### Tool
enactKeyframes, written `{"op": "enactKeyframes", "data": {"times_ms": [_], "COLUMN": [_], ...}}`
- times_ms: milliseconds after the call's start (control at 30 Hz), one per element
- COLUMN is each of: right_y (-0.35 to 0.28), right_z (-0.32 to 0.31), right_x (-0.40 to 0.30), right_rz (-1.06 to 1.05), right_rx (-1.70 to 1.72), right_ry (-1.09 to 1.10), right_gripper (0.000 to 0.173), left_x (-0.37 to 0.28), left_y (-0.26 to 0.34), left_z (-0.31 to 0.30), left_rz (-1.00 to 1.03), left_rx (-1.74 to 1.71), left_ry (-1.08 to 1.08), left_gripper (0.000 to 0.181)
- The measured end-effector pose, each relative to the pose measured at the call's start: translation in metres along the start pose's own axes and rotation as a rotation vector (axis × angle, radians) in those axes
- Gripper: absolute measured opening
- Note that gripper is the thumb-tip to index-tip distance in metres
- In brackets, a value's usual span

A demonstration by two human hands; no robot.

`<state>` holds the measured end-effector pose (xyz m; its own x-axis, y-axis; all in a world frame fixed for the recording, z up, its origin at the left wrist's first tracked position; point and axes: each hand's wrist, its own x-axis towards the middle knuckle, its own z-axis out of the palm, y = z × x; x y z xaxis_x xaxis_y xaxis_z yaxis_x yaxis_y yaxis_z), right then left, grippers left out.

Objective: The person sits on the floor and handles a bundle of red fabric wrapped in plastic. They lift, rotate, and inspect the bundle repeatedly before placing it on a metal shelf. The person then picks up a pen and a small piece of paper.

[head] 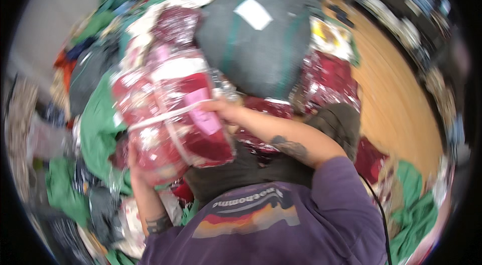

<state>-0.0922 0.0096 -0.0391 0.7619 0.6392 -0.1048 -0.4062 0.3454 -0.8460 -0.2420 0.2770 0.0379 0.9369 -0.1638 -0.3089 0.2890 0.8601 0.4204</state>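
Note:
A bundle of red textiles in clear plastic wrap (158, 152) is held tilted in front of my body. White strapping (171, 114) crosses over it, and a pink paper slip (203, 111) with writing lies under the strap. My right hand (222, 108) grips the bundle's right side at the strap. Along the lower left side, my left hand (136, 159) supports it, its fingers mostly hidden behind the plastic. Just beyond the bundle sits a large grey woven sack (260, 54) with green stripes and a white label (253, 14).
More plastic-wrapped dark red packs (331, 80) lie right of the sack and another pack (177, 26) left of it. Green cloth (99, 129) is heaped at left, with more green fabric (412, 204) at lower right. Wooden floor (395, 107) runs along the right, beside loaded shelving (395, 20).

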Motion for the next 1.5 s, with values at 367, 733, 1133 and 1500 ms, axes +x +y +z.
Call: {"op": "enactKeyframes", "data": {"times_ms": [367,733,1133,1500], "right_y": [-0.038,-0.033,-0.042,-0.021], "right_z": [-0.011,-0.01,-0.002,-0.022], "right_x": [-0.045,-0.072,-0.08,-0.074], "right_rz": [-0.184,-0.182,-0.059,0.05], "right_rx": [-0.118,0.027,0.076,0.163], "right_ry": [0.194,0.119,0.086,0.13], "right_gripper": [0.062,0.085,0.079,0.057], "left_x": [0.003,0.064,0.063,0.107], "left_y": [-0.013,-0.055,-0.034,0.042], "left_z": [0.169,0.074,0.069,0.323], "left_rz": [1.809,1.032,0.991,1.994], "left_rx": [1.623,1.997,1.953,1.656], "left_ry": [-0.475,-0.374,-0.262,-0.643], "left_gripper": [0.066,0.065,0.065,0.064]}}
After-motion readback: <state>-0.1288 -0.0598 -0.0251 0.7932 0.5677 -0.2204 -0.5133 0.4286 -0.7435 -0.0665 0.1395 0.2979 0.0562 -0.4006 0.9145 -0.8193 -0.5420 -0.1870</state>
